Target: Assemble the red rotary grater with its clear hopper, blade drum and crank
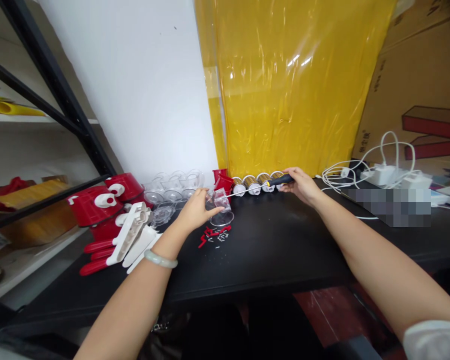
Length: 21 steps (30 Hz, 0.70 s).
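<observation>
My left hand (199, 209) is closed around a clear plastic part (222, 201) above the black tabletop. In my right hand (299, 186) is a screwdriver (279, 180) with a black and yellow handle. It lies nearly level, its shaft pointing left and its tip at the clear part; whether it touches a screw is too small to tell. Just below the clear part is a round clear rim (222, 219). Small red plastic pieces (212, 232) and several tiny screws (221, 237) lie on the table in front of it.
Clear plastic cups (174, 186) and red housings (93, 205) stand left, beside white and red handles (129, 235). Behind are red cups (222, 181) and several cylinders with gold mesh (252, 185). White cables and chargers (384, 175) lie right. A black shelf frame (56, 85) rises left.
</observation>
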Motion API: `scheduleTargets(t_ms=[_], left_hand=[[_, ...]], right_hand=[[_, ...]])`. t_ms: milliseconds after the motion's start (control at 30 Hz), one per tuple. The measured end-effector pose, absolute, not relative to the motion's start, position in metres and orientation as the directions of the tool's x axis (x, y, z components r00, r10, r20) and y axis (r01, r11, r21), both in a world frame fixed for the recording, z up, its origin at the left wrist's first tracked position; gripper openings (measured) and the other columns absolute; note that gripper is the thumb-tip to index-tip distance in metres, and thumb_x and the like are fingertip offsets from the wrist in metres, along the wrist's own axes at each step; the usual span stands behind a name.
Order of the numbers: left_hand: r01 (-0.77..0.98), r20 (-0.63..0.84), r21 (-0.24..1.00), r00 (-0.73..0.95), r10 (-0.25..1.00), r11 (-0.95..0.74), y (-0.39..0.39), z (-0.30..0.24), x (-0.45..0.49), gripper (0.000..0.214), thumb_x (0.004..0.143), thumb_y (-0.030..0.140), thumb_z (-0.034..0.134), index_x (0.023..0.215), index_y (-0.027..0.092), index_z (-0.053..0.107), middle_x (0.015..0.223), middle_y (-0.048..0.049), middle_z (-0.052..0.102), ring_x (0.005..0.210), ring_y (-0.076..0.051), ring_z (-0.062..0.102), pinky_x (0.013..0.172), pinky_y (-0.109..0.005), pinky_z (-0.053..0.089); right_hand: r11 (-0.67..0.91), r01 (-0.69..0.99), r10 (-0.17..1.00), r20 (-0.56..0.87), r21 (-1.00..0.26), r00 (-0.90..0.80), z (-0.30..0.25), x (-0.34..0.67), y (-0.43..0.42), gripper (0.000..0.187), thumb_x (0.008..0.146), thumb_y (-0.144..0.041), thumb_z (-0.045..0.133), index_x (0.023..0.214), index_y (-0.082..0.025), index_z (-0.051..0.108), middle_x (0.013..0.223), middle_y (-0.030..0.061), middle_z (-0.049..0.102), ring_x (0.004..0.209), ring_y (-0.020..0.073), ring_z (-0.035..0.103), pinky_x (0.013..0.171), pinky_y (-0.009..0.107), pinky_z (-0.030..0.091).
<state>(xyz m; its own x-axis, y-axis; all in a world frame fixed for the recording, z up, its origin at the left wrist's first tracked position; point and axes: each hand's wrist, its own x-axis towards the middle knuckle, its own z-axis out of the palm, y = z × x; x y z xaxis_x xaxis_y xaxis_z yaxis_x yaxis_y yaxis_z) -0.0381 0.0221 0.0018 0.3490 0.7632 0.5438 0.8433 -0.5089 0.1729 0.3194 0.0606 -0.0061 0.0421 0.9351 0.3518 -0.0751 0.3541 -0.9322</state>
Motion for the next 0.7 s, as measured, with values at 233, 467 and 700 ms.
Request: scheduleTargets(t_ms=[233, 467, 700], left_hand=[[0.839, 0.547, 0.175, 0.353, 0.759, -0.515, 0.023, 0.002, -0.038, 0.056, 0.075, 0.063, 0.062, 0.106, 0.017, 0.052, 0.110, -0.0133, 0.056, 0.104, -0.031, 0.056, 0.089, -0.044, 0.046], [0.837, 0.552, 0.182, 0.347, 0.758, -0.516, 0.021, 0.003, -0.037, 0.055, 0.075, 0.065, 0.062, 0.101, 0.018, 0.051, 0.109, -0.0126, 0.056, 0.105, -0.031, 0.057, 0.088, -0.042, 0.047], [0.843, 0.544, 0.167, 0.354, 0.761, -0.511, 0.022, 0.002, -0.037, 0.060, 0.076, 0.064, 0.060, 0.111, 0.016, 0.050, 0.115, -0.0146, 0.055, 0.107, -0.032, 0.056, 0.091, -0.044, 0.046]], right_hand=[[0.322, -0.132, 0.946, 0.324, -0.938, 0.003, -0.008, 0.322, 0.063, 0.039, 0.085, -0.060, 0.045, 0.087, -0.022, 0.049, 0.052, -0.0041, 0.055, 0.037, 0.0116, 0.051, 0.040, 0.023, 0.039], [0.380, 0.173, 0.916, 0.395, -0.909, 0.066, -0.011, 0.329, 0.065, 0.044, 0.078, -0.065, 0.056, 0.076, -0.022, 0.048, 0.043, -0.0066, 0.048, 0.033, 0.0102, 0.044, 0.037, 0.022, 0.033], [0.329, -0.083, 0.944, 0.328, -0.941, 0.024, -0.008, 0.325, 0.065, 0.034, 0.086, -0.057, 0.051, 0.090, -0.023, 0.053, 0.071, -0.0003, 0.066, 0.049, 0.0124, 0.062, 0.049, 0.024, 0.048]])
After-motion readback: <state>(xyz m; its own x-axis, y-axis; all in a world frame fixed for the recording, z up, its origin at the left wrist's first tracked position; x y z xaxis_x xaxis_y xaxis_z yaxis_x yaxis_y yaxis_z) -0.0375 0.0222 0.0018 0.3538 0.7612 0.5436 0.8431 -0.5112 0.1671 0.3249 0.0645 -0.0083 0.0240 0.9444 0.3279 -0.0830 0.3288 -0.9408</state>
